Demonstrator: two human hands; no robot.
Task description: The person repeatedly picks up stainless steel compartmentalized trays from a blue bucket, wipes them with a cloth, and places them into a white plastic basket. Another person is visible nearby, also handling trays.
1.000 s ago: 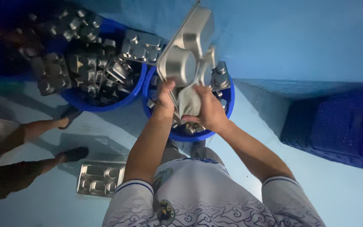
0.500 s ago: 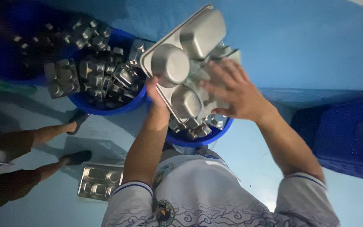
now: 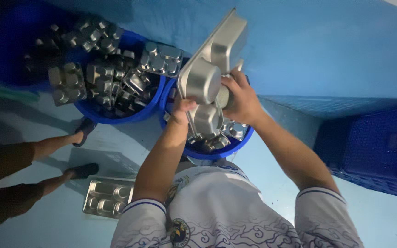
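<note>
I hold a steel compartment tray (image 3: 212,69) tilted on edge above a small blue basin (image 3: 217,154) that contains several more steel trays. My left hand (image 3: 182,112) grips the tray's lower left edge. My right hand (image 3: 241,98) presses against the tray's underside from the right, its fingers curled around the rim. Whether a cloth is in that hand cannot be made out.
A larger blue tub (image 3: 116,115) heaped with steel trays sits to the left. One tray (image 3: 106,197) lies flat on the floor by my left side. Another person's legs and dark shoes (image 3: 81,133) stand at left. A blue plastic crate (image 3: 373,151) is at right.
The tray has turned from nearly face-on to edge-on. My right hand, spread open over the tray half a second ago, now closes on its rim.
</note>
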